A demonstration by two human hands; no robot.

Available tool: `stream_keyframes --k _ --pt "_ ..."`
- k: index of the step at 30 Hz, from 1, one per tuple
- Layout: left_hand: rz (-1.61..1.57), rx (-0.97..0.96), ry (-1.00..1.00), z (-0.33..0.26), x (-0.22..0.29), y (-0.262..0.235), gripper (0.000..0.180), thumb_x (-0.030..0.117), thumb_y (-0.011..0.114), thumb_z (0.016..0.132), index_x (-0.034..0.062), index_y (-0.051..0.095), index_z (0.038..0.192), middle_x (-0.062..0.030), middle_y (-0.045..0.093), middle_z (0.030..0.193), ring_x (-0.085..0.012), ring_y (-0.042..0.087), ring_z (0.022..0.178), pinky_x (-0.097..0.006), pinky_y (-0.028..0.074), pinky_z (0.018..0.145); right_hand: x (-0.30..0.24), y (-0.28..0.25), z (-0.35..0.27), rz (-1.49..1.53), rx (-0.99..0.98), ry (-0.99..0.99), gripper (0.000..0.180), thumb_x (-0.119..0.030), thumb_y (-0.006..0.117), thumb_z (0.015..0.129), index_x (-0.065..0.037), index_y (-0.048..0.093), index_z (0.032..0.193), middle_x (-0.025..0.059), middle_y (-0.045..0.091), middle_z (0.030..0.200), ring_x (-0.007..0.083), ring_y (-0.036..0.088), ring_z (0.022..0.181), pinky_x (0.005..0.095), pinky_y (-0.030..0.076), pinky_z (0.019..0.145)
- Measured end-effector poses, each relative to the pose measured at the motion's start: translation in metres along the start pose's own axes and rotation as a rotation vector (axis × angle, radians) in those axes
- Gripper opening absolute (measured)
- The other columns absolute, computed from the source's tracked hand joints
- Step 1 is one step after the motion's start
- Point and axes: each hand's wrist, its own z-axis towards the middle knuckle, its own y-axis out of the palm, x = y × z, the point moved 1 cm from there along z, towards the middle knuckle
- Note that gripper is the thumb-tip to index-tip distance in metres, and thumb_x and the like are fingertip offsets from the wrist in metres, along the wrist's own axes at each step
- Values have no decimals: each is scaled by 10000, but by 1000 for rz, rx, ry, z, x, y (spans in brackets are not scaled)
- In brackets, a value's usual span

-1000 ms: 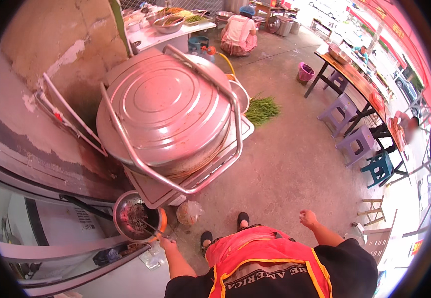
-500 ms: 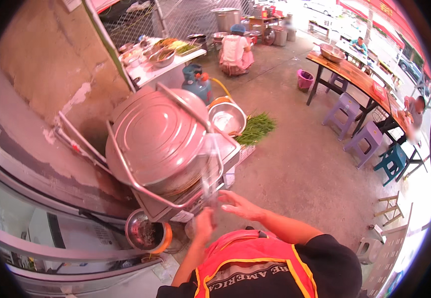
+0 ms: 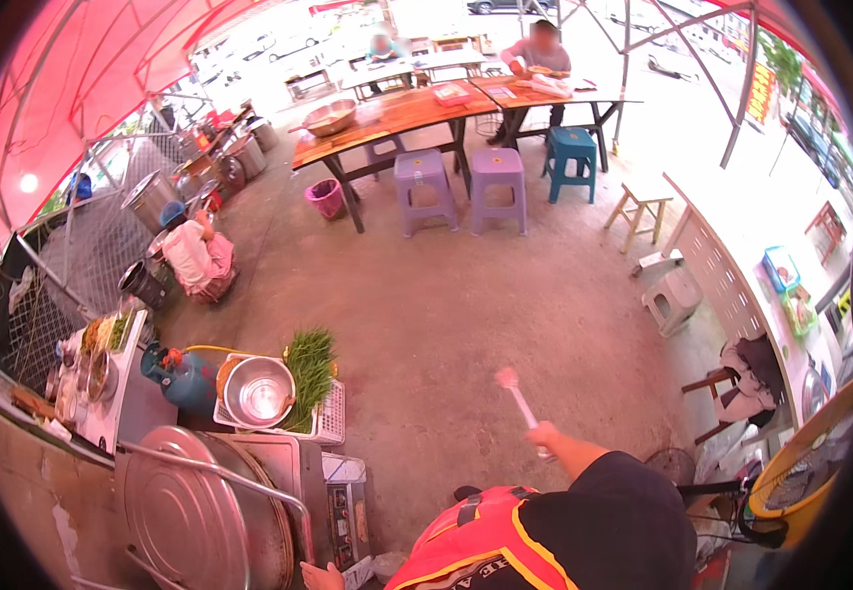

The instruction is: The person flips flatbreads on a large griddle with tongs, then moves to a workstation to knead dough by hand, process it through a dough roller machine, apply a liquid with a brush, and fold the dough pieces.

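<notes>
one view only, the head camera. right hand [image 3: 545, 436] is out in front of the body, fingers clamped round the lower end of a pale spoon [image 3: 519, 397]; its rounded pinkish tip points up and away from the hand, out over bare concrete. held by the very end like that, the working tip stays clear of the orange vest [image 3: 466, 546] just below the hand, probably to keep it off the clothing.

left hand [image 3: 318, 575] shows only as a sliver at the bottom edge, low and to the left of the body; cannot tell whether its fingers are apart or together. it sits just beside the cooker [image 3: 348, 511], whose front panel faces it, so it may be resting there or reaching for the controls.

left of that hand, the big steel pot [image 3: 195, 516] lies under a tube frame [image 3: 240, 482]. beyond it, a steel bowl [image 3: 257, 391] sits in a white crate [image 3: 330, 413] with green chives [image 3: 308, 369] beside the bowl, and a blue gas bottle [image 3: 185, 379] stands just left of the crate, near the cooker it likely feeds.

far ahead of the right hand: wooden tables [image 3: 397, 113], purple stools [image 3: 422, 182]. a person [image 3: 195, 258] crouches well to the left.
</notes>
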Motion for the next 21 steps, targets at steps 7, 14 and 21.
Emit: stream_keyframes --k 7,14,21 --pt "-177 -128 -49 28 -41 11 496 376 551 759 -26 503 1046 -275 531 1022 -379 513 971 -455 394 822 198 -9 2 -195 49 322 450 -349 696 665 -5 615 943 130 626 912 238 611 839 339 487 714" --pt "-320 -364 83 79 -75 51 295 261 597 739 -34 581 740 -96 525 579 -214 484 519 -372 374 476 95 23 -73 252 167 186 564 -437 700 639 85 601 830 184 612 744 251 625 726 354 483 616" --pt "-549 -435 -10 36 -49 -84 217 196 597 718 17 539 609 -3 435 472 -112 378 401 -306 271 367 -56 11 -102 266 -171 -123 507 -442 681 672 14 499 796 86 475 534 177 467 408 336 384 355"
